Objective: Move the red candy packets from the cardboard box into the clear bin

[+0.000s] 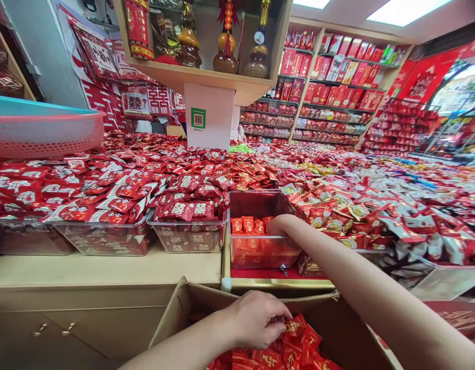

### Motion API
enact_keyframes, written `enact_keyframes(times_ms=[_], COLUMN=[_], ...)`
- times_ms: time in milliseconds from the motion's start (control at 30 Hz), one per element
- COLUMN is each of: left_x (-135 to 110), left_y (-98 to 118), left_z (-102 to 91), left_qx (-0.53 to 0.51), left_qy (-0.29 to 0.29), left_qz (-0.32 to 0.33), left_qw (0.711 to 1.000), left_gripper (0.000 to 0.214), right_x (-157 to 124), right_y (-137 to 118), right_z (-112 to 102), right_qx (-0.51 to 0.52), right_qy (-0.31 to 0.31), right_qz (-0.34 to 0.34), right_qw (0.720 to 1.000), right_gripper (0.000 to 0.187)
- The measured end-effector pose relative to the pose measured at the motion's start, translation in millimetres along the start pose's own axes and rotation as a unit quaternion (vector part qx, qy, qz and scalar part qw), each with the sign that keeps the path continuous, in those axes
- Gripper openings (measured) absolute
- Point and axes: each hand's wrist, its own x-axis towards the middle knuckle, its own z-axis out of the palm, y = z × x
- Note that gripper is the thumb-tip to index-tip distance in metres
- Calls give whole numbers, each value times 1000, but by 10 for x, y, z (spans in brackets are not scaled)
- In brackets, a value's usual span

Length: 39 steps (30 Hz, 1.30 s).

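Note:
My left hand is over the open cardboard box, its fingers curled and pinched at the edge of a small red packet with gold characters. More red packets of this kind lie loose inside the box. My right hand reaches down into a clear plastic bin on the counter. Similar red packets stand in rows along the near side of that bin. The bin's contents and wall hide my right fingers, so their grip does not show.
Clear bins heaped with wrapped sweets flank this one, a maroon-packet bin to the left and red-and-white packets to the right. A pink basket is at far left. An overhanging display cabinet stands above the counter.

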Motion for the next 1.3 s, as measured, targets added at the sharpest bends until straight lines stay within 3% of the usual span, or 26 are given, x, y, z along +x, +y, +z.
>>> enact_keyframes(times_ms=[400,700,1100,1300], left_x=[12,14,-3,-12], left_y=[-43,-33,-24,-16], left_z=[42,29,22,36], left_qx=[-6,-4,-16,-8], left_qy=[-5,-3,-1,5], left_qz=[4,9,0,-7], left_qw=[1000,1000,1000,1000], left_gripper=[27,27,28,28], right_x=[-101,-97,-40,-34], right_y=[-75,-120,-154,-176], right_z=[10,43,49,73], right_qx=[111,218,239,292], right_qy=[115,76,41,46], right_qz=[-91,-180,-226,-284], right_qw=[983,956,943,912], right_gripper=[36,48,48,48])
